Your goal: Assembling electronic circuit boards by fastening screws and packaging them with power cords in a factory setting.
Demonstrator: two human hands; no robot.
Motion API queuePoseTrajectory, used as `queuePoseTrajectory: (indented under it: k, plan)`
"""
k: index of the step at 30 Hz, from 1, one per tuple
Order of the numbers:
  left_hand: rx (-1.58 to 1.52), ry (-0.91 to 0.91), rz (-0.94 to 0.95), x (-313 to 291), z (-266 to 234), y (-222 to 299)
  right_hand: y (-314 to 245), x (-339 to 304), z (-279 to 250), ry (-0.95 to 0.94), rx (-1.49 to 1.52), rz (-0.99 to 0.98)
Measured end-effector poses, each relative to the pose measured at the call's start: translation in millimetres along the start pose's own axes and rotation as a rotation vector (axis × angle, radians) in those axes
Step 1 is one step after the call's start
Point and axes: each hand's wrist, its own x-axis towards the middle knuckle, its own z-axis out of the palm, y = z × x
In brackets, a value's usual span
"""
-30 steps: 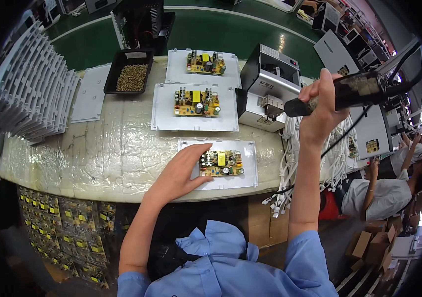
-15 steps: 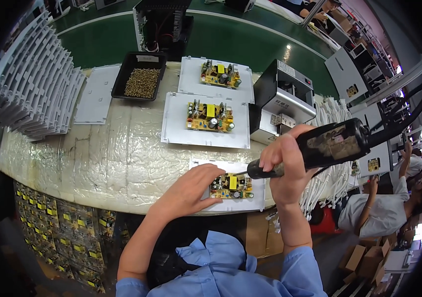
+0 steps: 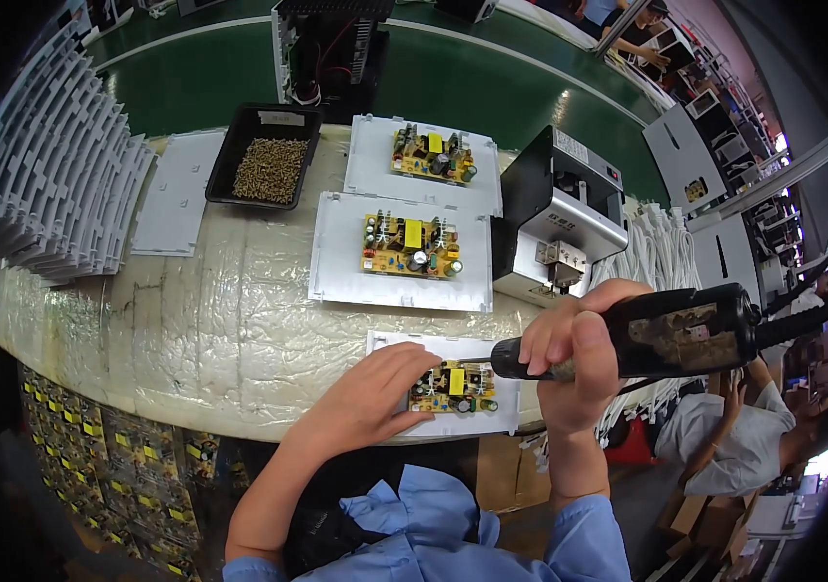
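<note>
**Three boards out, nearest one under the driver**

Spread across a wrapped, crinkled table (image 3: pixel 191 320), with a leaning stack of grey plates (image 3: pixel 55 194) crowding the left end and a boxy metal screw feeder (image 3: pixel 559 209) standing at the right. Further in: a black tray (image 3: pixel 268 165) of small brass screws, then two grey plates, the far plate (image 3: pixel 365 165) and the middle plate (image 3: pixel 336 281), each carrying a yellow board.

Nearest the body, at the table's front edge: a third plate (image 3: pixel 501 422) carrying the small circuit board (image 3: pixel 453 388).

Judged to be mid-fastening on that board. Right hand (image 3: pixel 569 359): grip wrapped fully round the front of the black electric screwdriver (image 3: pixel 676 335), barrel lying almost level and running off to the right, tip reaching the board's upper right corner. Left hand (image 3: pixel 375 398): grip not closed on anything, palm down and fingers spread, pressing on the plate's left part and touching the board's left side.

Calls next, probably, for a steady tip on the screw point and firm downward pressure from the left hand to stop the plate sliding.

Little room in front: plate right at the table's rim, nothing beyond but a drop to the cartons below. Tight on the right too, with the feeder and a bundle of white cables (image 3: pixel 656 262) just beside the driver. Open room only on the bare table to the left.
</note>
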Motion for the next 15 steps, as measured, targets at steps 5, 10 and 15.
queuePoseTrajectory:
  k: [5,10,15]
  plan:
    - [0.008,-0.032,0.001,1,-2,1,5,-1,-1,-0.029,-0.008,0.008]
    - [0.017,-0.041,-0.011,2,-2,0,10,0,-4,-0.058,0.02,0.012]
    - [0.014,-0.026,-0.016,3,-8,6,11,-1,-12,-0.207,-0.05,-0.065]
